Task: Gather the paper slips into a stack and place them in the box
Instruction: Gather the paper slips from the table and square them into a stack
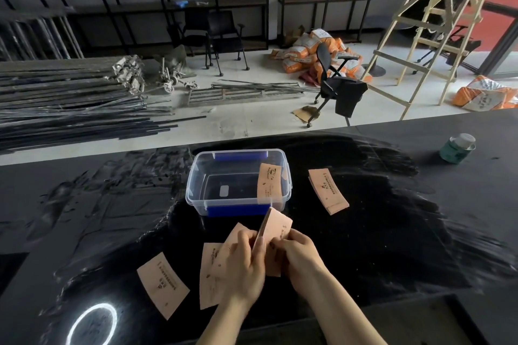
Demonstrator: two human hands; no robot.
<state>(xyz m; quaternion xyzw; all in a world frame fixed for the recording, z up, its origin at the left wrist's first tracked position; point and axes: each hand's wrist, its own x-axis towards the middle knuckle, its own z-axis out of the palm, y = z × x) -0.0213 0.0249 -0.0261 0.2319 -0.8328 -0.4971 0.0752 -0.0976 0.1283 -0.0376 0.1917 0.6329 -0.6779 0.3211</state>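
A clear plastic box [193, 190] with blue latches stands open on the black table, one tan paper slip [268, 182] leaning inside its right wall. My left hand [244, 266] and my right hand [297, 255] together grip a held stack of slips [276, 228] upright just in front of the box. Loose slips lie under and left of my left hand: one at the left [162, 284], others beneath my wrist [210, 274]. A small pile of slips [328, 190] lies to the right of the box.
A green-labelled can [457, 148] stands at the far right of the table. A glowing ring reflection [92, 325] shows near the front left edge. Beyond the table lie metal rods, chairs, sacks and a wooden ladder on the floor.
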